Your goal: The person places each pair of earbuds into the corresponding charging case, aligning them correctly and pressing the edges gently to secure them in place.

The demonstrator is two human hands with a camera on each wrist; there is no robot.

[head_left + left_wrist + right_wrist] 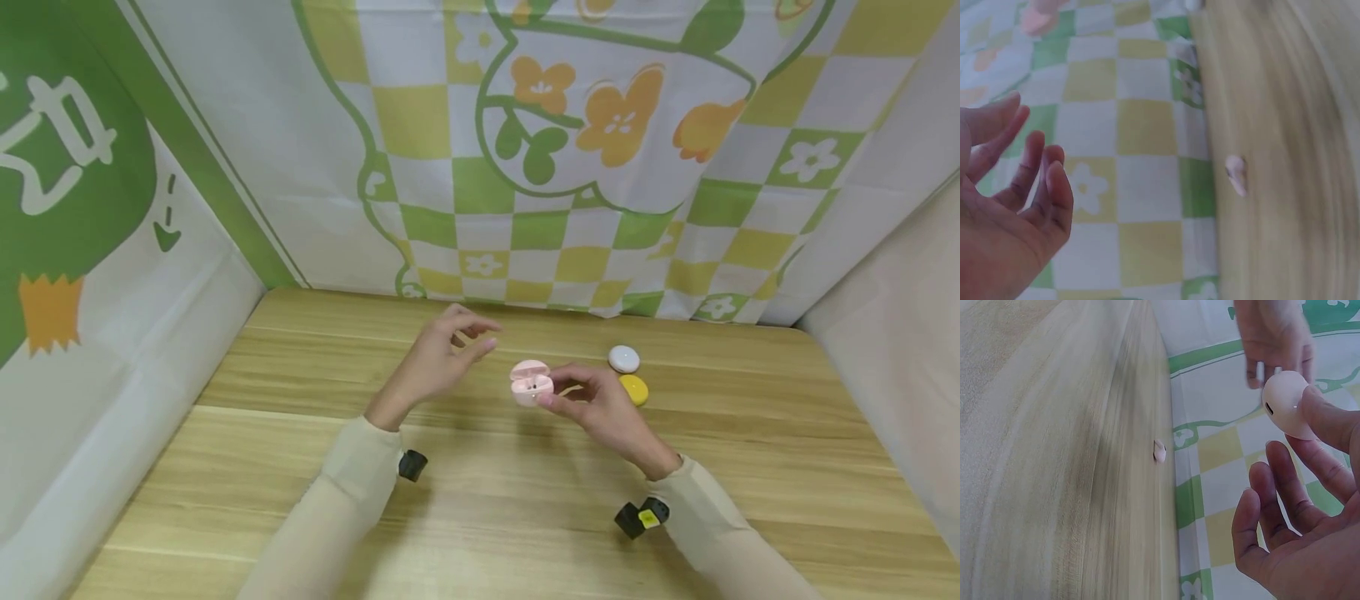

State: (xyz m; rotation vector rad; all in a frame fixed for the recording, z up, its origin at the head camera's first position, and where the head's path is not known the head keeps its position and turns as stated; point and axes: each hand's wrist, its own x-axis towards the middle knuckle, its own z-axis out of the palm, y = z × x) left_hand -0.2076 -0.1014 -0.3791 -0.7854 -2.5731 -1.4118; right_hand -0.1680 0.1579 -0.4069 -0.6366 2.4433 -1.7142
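My right hand [600, 408] holds a small pink earbud case [532, 397] between thumb and fingers, above the table. Its lid stands raised, and dark spots show inside. From the right wrist view, the case [1286, 405] turns its smooth outer shell and a dark slot to the camera, with the other fingers spread below. To the left of the case, my left hand [438, 354] hovers with its fingers loosely bent and nothing between them in the left wrist view. A pale pink earbud [1235, 175] lies on the wooden table, near its back edge; the head view does not show it.
A white round case [624, 359] and a yellow round case [633, 389] sit on the table [480, 517] just beyond my right hand. Behind the table hangs a green and yellow checked cloth [480, 192], with pale side walls left and right.
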